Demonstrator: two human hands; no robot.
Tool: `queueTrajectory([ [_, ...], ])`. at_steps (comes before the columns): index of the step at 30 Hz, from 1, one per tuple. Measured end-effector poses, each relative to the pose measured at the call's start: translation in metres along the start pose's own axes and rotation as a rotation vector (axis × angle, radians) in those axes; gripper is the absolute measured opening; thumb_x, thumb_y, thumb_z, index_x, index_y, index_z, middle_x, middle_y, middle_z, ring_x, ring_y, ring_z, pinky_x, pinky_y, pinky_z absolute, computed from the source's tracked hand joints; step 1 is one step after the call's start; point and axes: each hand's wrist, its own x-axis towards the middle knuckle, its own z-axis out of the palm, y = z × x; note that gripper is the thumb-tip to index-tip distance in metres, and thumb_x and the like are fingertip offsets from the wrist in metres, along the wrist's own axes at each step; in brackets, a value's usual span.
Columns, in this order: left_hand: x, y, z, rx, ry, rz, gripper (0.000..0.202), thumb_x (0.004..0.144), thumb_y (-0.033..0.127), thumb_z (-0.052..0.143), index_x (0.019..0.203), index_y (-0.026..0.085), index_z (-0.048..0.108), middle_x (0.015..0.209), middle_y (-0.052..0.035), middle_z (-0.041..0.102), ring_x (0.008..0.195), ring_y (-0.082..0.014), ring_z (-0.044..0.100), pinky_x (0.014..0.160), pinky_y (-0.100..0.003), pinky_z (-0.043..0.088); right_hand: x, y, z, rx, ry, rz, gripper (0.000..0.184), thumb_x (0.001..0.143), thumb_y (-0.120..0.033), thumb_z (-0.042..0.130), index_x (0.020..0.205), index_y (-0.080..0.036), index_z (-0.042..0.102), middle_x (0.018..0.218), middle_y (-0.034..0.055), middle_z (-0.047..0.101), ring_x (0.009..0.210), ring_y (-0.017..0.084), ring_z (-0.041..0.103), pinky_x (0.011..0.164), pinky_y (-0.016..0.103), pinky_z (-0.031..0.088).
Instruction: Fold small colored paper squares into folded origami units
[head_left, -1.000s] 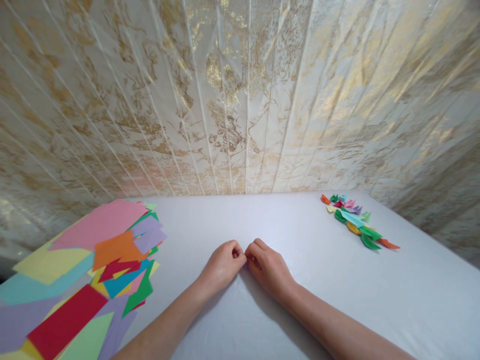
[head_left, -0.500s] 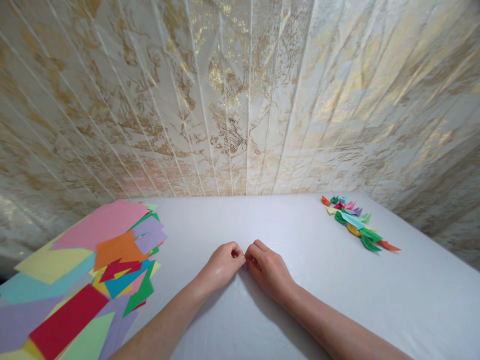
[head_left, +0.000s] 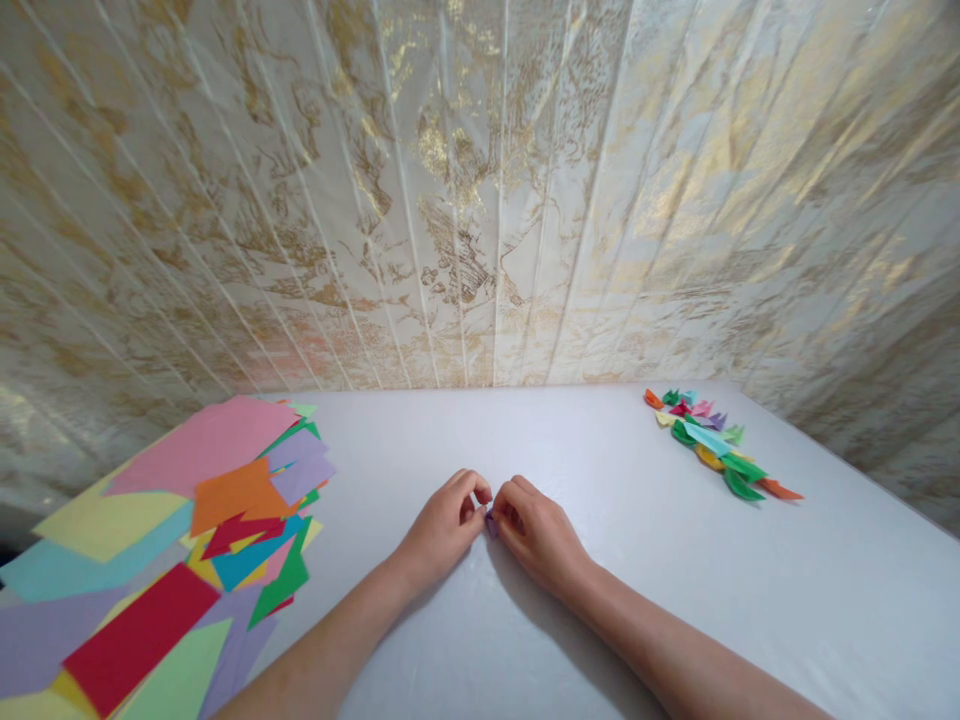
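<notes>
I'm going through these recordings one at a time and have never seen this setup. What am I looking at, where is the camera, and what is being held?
There is no machine here: a person works with two bare hands. Every picture comes from one camera worn on the head, looking forward and down.

The right hand holds a small purple piece at its fingertips, mostly hidden by them. The left hand is close beside it, thumb and index finger slightly apart; whether they touch the piece is too small to tell.

On the white table, loose coloured sheets overlap at the left, and small folded shapes in many colours cluster at the far right. Behind hangs a white-and-gold patterned cloth.
</notes>
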Motion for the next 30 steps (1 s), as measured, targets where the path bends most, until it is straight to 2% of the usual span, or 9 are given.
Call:
queueTrajectory([
  [2, -0.0014, 0.0007, 0.0007, 0.061, -0.018, 0.077, 0.017, 0.076, 0.009, 0.045, 0.084, 0.021, 0.053, 0.087, 0.0018, 0.053, 0.072, -0.0127, 0.052, 0.07, -0.025, 0.041, 0.0002, 0.0012, 0.0001, 0.01, 0.006, -0.002, 0.013, 0.081, -0.008, 0.05, 0.077, -0.02, 0.05, 0.079, -0.0017, 0.053, 0.067, 0.011, 0.05, 0.061, 0.022, 0.033],
  [5, -0.003, 0.001, 0.0009, 0.127, -0.039, 0.12, 0.018, 0.077, 0.007, 0.044, 0.083, 0.022, 0.053, 0.087, 0.0013, 0.053, 0.076, -0.0137, 0.051, 0.072, -0.025, 0.04, 0.0002, 0.0021, 0.0, 0.023, 0.008, -0.003, 0.013, 0.081, -0.008, 0.05, 0.077, -0.02, 0.05, 0.079, -0.0017, 0.053, 0.066, 0.011, 0.05, 0.06, 0.022, 0.033],
  [23, -0.0031, -0.0059, 0.0, 0.172, -0.064, 0.155, 0.016, 0.082, 0.008, 0.042, 0.083, 0.022, 0.05, 0.086, 0.0008, 0.053, 0.079, -0.0148, 0.052, 0.074, -0.026, 0.041, -0.0012, 0.0004, -0.0023, 0.036, -0.012, -0.002, 0.015, 0.08, -0.006, 0.051, 0.077, -0.02, 0.052, 0.08, -0.0014, 0.054, 0.07, 0.012, 0.053, 0.063, 0.022, 0.035],
  [30, -0.0022, -0.0068, 0.0012, 0.181, -0.047, 0.123, 0.012, 0.085, 0.011, 0.044, 0.084, 0.022, 0.05, 0.085, 0.0003, 0.056, 0.079, -0.0156, 0.054, 0.074, -0.027, 0.042, 0.0, 0.0028, -0.0012, 0.05, 0.002, -0.014, 0.014, 0.081, -0.007, 0.051, 0.078, -0.02, 0.053, 0.08, -0.0017, 0.054, 0.07, 0.012, 0.053, 0.064, 0.022, 0.035],
])
